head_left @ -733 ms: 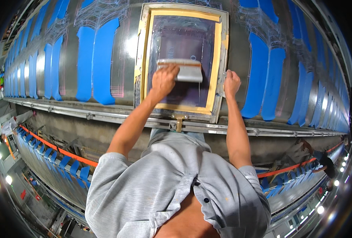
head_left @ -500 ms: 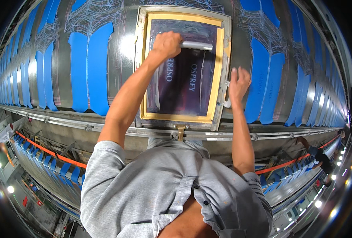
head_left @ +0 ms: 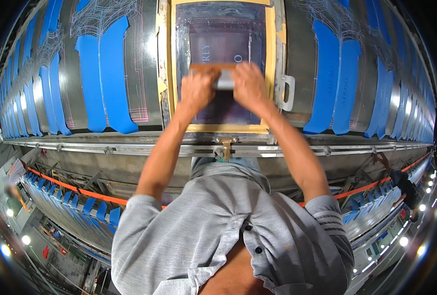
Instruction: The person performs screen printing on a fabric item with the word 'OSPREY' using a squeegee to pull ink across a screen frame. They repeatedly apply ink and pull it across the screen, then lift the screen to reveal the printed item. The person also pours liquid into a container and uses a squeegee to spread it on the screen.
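The squeegee (head_left: 221,73) now lies across the middle of the printing screen (head_left: 223,59), its wooden bar level and its pale blade just below, gripped from both ends. Half a second ago only the left hand drove it, up near the top of the frame, while the right hand rested on the frame's right rail; since then the right hand (head_left: 248,83) has left the rail and joined the left hand (head_left: 196,88) on the tool, and the tool has come down toward the person. That reads as a two-handed pull stroke under way, with the lower part of the mesh not yet swept. Both hands are closed on the squeegee, the left at its 9 o'clock end, the right at its 3 o'clock end, fingers wrapped over the bar so the middle of the blade shows between them. The screen sits in a frame edged with tan tape (head_left: 218,129), on a long metal table. At 9 o'clock and 3 o'clock of the frame lie rows of blue fabric pieces (head_left: 100,83); a metal handle (head_left: 288,92) sticks out just beside the right rail.
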Motion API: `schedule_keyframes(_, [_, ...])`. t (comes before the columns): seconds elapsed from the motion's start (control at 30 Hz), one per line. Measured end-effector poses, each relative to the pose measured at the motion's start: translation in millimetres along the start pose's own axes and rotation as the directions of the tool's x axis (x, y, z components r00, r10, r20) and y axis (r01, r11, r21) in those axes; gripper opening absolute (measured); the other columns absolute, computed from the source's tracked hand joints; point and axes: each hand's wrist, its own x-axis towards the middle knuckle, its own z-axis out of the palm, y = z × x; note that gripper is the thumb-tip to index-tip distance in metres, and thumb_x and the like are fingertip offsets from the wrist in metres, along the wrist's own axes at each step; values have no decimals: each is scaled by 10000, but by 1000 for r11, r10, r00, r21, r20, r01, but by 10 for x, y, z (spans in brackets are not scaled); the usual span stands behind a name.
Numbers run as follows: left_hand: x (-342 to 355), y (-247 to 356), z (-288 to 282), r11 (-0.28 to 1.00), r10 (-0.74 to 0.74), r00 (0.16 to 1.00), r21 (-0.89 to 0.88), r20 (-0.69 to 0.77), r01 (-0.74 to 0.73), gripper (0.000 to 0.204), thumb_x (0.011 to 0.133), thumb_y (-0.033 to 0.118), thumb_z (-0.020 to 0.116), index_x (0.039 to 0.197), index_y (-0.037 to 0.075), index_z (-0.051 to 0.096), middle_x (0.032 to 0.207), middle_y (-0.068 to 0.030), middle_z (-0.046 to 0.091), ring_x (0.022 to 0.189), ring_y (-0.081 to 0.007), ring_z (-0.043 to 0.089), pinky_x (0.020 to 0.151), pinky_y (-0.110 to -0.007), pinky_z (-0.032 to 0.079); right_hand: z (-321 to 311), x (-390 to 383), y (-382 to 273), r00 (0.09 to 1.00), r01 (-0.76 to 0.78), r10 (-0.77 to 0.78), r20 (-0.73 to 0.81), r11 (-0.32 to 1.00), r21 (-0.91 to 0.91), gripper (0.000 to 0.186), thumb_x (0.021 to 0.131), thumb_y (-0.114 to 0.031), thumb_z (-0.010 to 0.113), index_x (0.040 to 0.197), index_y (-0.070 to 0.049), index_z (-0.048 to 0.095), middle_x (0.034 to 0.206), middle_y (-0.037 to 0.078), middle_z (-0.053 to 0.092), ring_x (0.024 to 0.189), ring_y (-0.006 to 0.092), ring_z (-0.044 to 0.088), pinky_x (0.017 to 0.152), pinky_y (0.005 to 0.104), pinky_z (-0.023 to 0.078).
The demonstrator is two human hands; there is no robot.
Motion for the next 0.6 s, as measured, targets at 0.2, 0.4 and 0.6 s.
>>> schedule_keyframes(0.2, [-1131, 513, -24, 998, 31, 1000, -57, 0, -31, 424, 706, -26, 679, 1093, 130, 750, 1043, -69, 740, 868, -287, 731, 675, -420, 596, -144, -959, -723, 987, -74, 68, 144, 997, 35, 190, 759, -54, 625, 922, 3, 705, 972, 139, 654, 1069, 300, 589, 1056, 501, 402])
schedule_keyframes(0.4, [534, -128, -317, 987, -27, 989, 160, 146, 3, 263, 788, 116, 666, 969, 237, 813, 788, -137, 742, 728, -304, 742, 657, -443, 594, -409, 483, 113, 929, -100, 121, 351, 992, -79, 174, 778, -91, 622, 858, -27, 762, 938, 154, 737, 1042, 317, 643, 966, 538, 453])
schedule_keyframes(0.6, [1574, -412, -339, 985, 38, 999, 167, 25, -41, 343, 776, 98, 673, 1036, 273, 811, 840, -110, 758, 745, -322, 741, 685, -443, 603, -237, 1271, 862, 990, -63, 73, 119, 994, -84, 163, 803, -68, 608, 885, -62, 748, 937, 126, 716, 1015, 308, 633, 875, 477, 488])
